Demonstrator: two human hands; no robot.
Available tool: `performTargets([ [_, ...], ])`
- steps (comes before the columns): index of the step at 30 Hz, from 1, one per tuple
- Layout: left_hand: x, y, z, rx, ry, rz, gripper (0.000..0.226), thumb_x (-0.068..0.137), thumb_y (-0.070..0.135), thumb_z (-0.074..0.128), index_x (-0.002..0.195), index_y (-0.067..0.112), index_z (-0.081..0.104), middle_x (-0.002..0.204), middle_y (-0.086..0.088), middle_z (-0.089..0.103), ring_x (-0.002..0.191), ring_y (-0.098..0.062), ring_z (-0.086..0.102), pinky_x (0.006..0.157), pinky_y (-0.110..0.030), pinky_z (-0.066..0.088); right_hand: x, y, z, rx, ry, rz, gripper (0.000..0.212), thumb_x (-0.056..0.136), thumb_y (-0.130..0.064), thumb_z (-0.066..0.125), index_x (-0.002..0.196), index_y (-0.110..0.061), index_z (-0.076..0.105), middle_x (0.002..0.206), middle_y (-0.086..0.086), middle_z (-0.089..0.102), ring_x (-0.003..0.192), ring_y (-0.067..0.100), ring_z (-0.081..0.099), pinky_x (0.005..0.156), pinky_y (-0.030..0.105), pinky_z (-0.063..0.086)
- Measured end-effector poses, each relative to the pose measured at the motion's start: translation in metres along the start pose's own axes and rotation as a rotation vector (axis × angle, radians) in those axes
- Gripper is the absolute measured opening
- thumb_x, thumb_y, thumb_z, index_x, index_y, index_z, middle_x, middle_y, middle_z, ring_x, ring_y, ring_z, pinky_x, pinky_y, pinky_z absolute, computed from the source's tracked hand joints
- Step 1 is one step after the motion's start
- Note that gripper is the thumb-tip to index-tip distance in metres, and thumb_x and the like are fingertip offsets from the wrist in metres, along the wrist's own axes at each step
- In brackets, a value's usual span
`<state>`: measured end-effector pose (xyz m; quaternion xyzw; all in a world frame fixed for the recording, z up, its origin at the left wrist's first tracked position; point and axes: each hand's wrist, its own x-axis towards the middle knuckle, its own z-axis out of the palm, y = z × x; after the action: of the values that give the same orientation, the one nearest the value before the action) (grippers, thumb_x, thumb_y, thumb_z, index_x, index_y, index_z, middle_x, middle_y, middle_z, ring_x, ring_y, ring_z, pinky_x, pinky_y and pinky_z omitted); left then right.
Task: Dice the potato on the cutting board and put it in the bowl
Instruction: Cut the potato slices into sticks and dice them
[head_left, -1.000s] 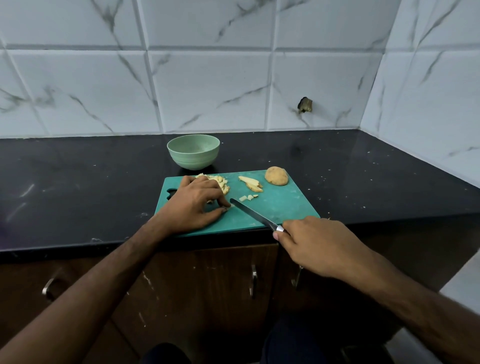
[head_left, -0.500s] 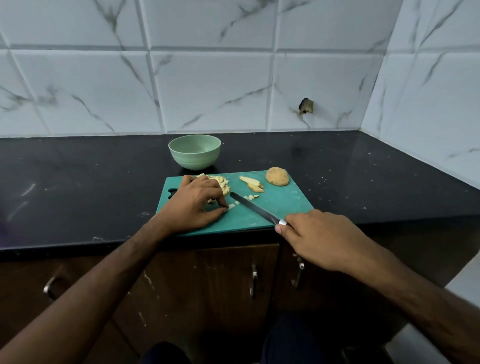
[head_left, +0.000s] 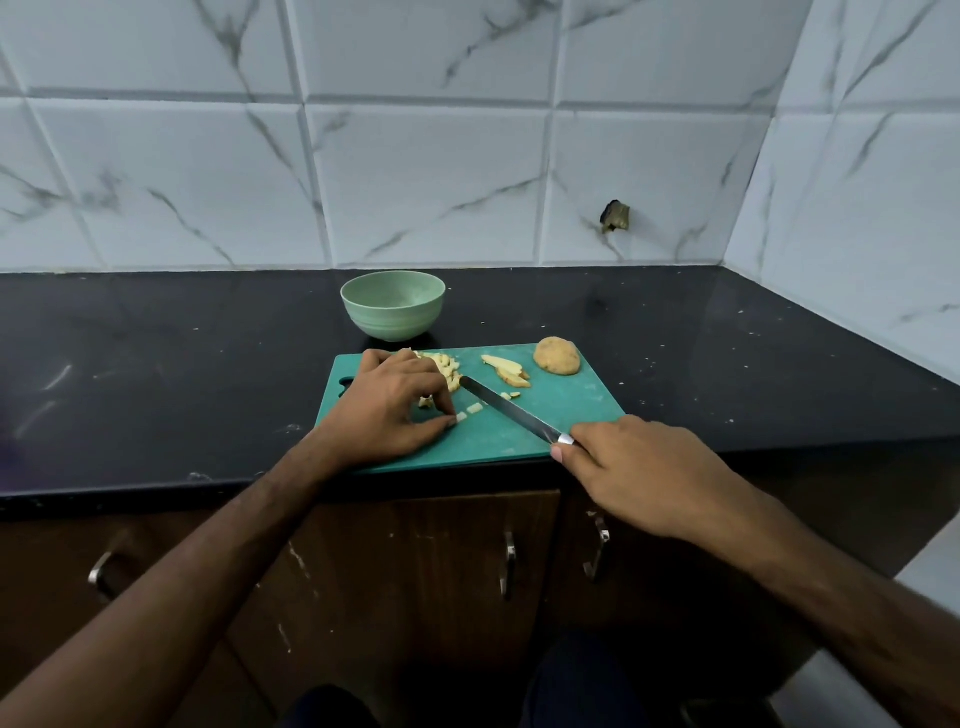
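My left hand (head_left: 390, 410) is down on the green cutting board (head_left: 566, 410), fingers curled and pinching a little potato cube (head_left: 461, 416) at the fingertips, with the pile of diced potato (head_left: 448, 370) right behind the knuckles. My right hand (head_left: 631, 470) is wrapped around the knife (head_left: 506, 409) handle, blade angled across the board toward the pile. A few slices (head_left: 506, 370) and the uncut potato half (head_left: 557, 355) sit at the board's far edge. The pale green bowl (head_left: 393, 304) is just behind the board on the black counter (head_left: 156, 353).
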<state>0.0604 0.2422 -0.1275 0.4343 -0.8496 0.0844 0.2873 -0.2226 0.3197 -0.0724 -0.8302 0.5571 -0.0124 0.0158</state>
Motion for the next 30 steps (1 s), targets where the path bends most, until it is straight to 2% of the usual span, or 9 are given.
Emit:
performTargets([
  [5, -0.001, 0.000, -0.001, 0.028, 0.050, -0.037, 0.015, 0.088, 0.047, 0.059, 0.080, 0.034, 0.061, 0.082, 0.020, 0.053, 0.085, -0.003, 0.046, 0.083, -0.034, 0.028, -0.005, -0.001, 0.008, -0.020, -0.029, -0.037, 0.041, 0.106, -0.057, 0.028, 0.077, -0.031, 0.041, 0.078, -0.007, 0.055, 0.070, 0.008, 0.054, 0.062, 0.031, 0.042],
  [9, -0.001, 0.000, 0.000, 0.046, 0.021, -0.033, 0.019, 0.086, 0.057, 0.060, 0.081, 0.038, 0.062, 0.084, 0.021, 0.055, 0.087, -0.004, 0.047, 0.082, -0.035, 0.029, -0.003, -0.003, 0.023, -0.009, -0.020, -0.043, 0.038, 0.106, -0.056, 0.029, 0.084, -0.031, 0.047, 0.078, -0.008, 0.054, 0.069, 0.008, 0.054, 0.063, 0.032, 0.042],
  [14, -0.001, -0.001, 0.001, 0.035, 0.005, -0.026, 0.024, 0.084, 0.061, 0.058, 0.081, 0.038, 0.064, 0.084, 0.022, 0.055, 0.087, -0.003, 0.047, 0.082, -0.033, 0.026, -0.001, -0.005, 0.021, -0.037, 0.001, -0.050, 0.039, 0.106, -0.054, 0.029, 0.081, -0.029, 0.044, 0.076, -0.008, 0.051, 0.065, 0.007, 0.049, 0.056, 0.030, 0.032],
  [18, 0.000, 0.000, 0.001, 0.047, -0.005, -0.029, 0.024, 0.085, 0.062, 0.059, 0.081, 0.038, 0.064, 0.084, 0.023, 0.054, 0.088, -0.003, 0.047, 0.084, -0.035, 0.030, 0.000, -0.001, 0.006, -0.010, -0.104, -0.026, 0.042, 0.106, -0.055, 0.029, 0.078, -0.028, 0.045, 0.080, -0.006, 0.058, 0.069, 0.010, 0.060, 0.060, 0.031, 0.039],
  [20, -0.001, 0.000, 0.001, 0.064, -0.003, -0.040, 0.023, 0.085, 0.060, 0.060, 0.081, 0.038, 0.063, 0.083, 0.023, 0.052, 0.087, -0.003, 0.046, 0.084, -0.037, 0.032, -0.002, 0.004, -0.009, 0.023, -0.193, -0.003, 0.043, 0.106, -0.056, 0.030, 0.081, -0.028, 0.050, 0.080, -0.002, 0.062, 0.056, 0.011, 0.064, 0.060, 0.031, 0.048],
  [22, -0.001, -0.001, 0.001, 0.086, 0.004, -0.051, 0.019, 0.085, 0.056, 0.061, 0.082, 0.038, 0.063, 0.083, 0.022, 0.052, 0.087, -0.003, 0.045, 0.084, -0.039, 0.034, -0.002, 0.012, -0.025, 0.056, -0.285, -0.006, 0.042, 0.107, -0.055, 0.032, 0.084, -0.026, 0.052, 0.077, 0.001, 0.063, 0.049, 0.011, 0.061, 0.059, 0.031, 0.051],
  [24, -0.001, -0.001, 0.002, 0.097, 0.004, -0.050, 0.015, 0.085, 0.053, 0.060, 0.086, 0.038, 0.063, 0.086, 0.021, 0.053, 0.087, -0.003, 0.045, 0.085, -0.041, 0.036, 0.003, 0.025, -0.034, 0.081, -0.328, -0.038, 0.043, 0.107, -0.052, 0.036, 0.081, -0.022, 0.052, 0.071, -0.001, 0.058, 0.053, 0.009, 0.055, 0.058, 0.029, 0.046],
  [27, -0.001, 0.001, 0.002, 0.089, 0.002, -0.045, 0.015, 0.089, 0.047, 0.054, 0.096, 0.036, 0.061, 0.093, 0.021, 0.052, 0.091, -0.004, 0.046, 0.085, -0.042, 0.037, 0.020, 0.054, -0.029, 0.388, -0.323, -0.026, 0.044, 0.107, -0.047, 0.041, 0.081, -0.014, 0.051, 0.053, -0.004, 0.051, 0.040, 0.014, 0.043, 0.042, 0.025, 0.039],
  [30, 0.002, 0.002, 0.002, 0.070, -0.046, 0.008, 0.017, 0.094, 0.042, 0.049, 0.107, 0.035, 0.058, 0.105, 0.019, 0.053, 0.104, -0.007, 0.052, 0.089, -0.038, 0.034, 0.044, 0.073, -0.007, 0.751, -0.186, -0.025, 0.041, 0.108, -0.044, 0.042, 0.082, -0.012, 0.047, 0.049, -0.001, 0.039, 0.037, 0.016, 0.031, 0.036, 0.023, 0.032],
])
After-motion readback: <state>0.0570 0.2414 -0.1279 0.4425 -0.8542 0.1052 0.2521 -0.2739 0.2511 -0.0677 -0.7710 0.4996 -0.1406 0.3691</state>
